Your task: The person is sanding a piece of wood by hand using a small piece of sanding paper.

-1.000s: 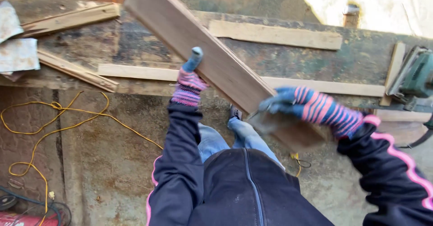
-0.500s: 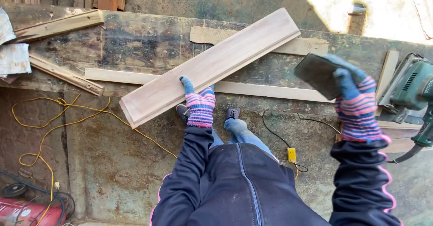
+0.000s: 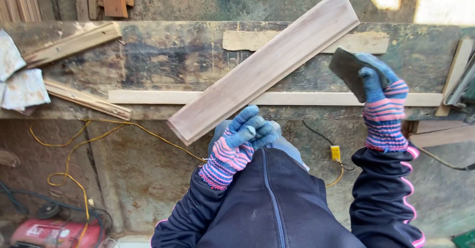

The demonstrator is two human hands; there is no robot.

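Observation:
A long pale wooden board (image 3: 267, 65) lies diagonally across the worn workbench (image 3: 163, 55), its near end sticking out over the front edge. My left hand (image 3: 240, 141), in a striped blue and pink glove, hovers just below that near end with fingers curled, holding nothing. Further right, my right hand (image 3: 383, 97) is raised over the bench and grips a dark sanding block (image 3: 349, 70) beside the board's far half.
Thin wooden strips (image 3: 297, 98) and offcuts (image 3: 74, 43) lie on the bench, with worn abrasive sheets (image 3: 24, 87) at the left. A yellow cable (image 3: 74, 149) and a yellow plug (image 3: 336, 153) lie on the floor. A red machine (image 3: 49, 233) sits bottom left.
My left hand has come off the board and drawn back toward my body with its fingers curled. The board now rests on the bench. My right hand still holds the block up.

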